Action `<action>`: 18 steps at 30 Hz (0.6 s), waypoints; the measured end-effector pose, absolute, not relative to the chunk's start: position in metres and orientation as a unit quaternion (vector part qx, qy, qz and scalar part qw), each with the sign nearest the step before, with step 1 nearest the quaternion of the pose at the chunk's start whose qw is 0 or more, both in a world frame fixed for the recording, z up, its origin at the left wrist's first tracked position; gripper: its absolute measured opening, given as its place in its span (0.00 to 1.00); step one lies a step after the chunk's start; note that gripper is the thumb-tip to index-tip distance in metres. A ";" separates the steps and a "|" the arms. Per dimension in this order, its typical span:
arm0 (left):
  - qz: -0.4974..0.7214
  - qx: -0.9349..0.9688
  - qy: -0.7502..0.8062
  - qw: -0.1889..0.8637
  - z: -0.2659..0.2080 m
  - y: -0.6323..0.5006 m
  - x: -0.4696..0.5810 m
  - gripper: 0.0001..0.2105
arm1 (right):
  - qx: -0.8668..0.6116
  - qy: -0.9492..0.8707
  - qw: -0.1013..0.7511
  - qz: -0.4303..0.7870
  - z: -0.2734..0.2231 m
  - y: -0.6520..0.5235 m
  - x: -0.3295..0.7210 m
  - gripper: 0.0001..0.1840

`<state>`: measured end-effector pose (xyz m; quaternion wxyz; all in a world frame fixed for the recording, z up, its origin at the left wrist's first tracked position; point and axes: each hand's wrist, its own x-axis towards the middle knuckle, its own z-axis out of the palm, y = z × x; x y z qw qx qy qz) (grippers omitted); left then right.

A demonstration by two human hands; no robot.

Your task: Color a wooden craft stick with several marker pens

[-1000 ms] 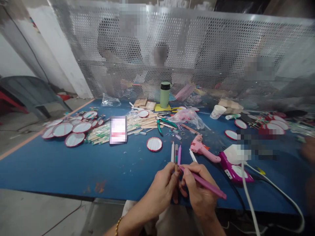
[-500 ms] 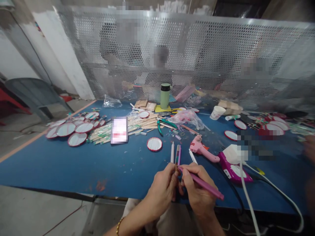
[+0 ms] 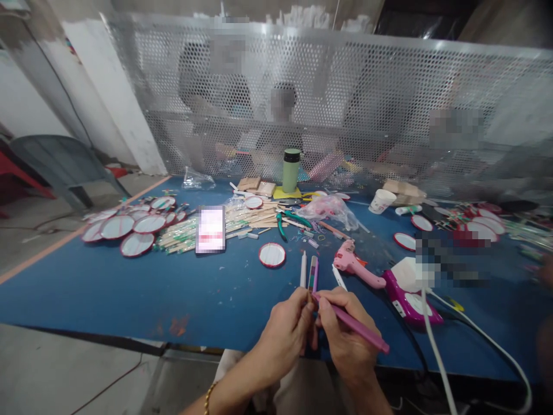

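My right hand [image 3: 351, 340] is closed around a pink marker pen [image 3: 365, 332], its back end pointing down to the right. The pen's tip meets the fingers of my left hand [image 3: 287, 323], which are pinched together. Only a small brownish bit shows between those fingers; the rest is hidden. Just beyond my hands, a pale pen [image 3: 303, 268] and a purple pen [image 3: 315, 271] lie on the blue table [image 3: 207, 305], with a multicoloured strip [image 3: 311, 272] between them. To their right is a white pen [image 3: 339, 276].
A pink glue gun [image 3: 356, 265] and a magenta device [image 3: 410, 302] with cables lie to the right. Round white discs [image 3: 272, 255], wooden sticks [image 3: 254, 217], a phone [image 3: 210, 229], green pliers [image 3: 281, 225], a green flask [image 3: 291, 172] and a paper cup [image 3: 382, 200] stand or lie farther back.
The pink marker's back end has shifted very slightly left and down. Both hands otherwise keep the same hold, and the view has moved a little.
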<state>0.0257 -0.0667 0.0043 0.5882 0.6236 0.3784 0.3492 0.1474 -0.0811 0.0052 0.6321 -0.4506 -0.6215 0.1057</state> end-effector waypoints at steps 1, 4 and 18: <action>0.350 0.623 0.378 0.589 0.004 -0.067 0.026 0.17 | -0.453 -0.621 0.631 0.105 0.005 -0.081 0.147 0.07; 0.351 0.623 0.377 0.589 0.004 -0.066 0.026 0.16 | -0.462 -0.618 0.627 0.107 0.005 -0.080 0.147 0.07; 0.352 0.621 0.382 0.588 0.005 -0.067 0.027 0.16 | -0.468 -0.620 0.621 0.105 0.006 -0.080 0.147 0.07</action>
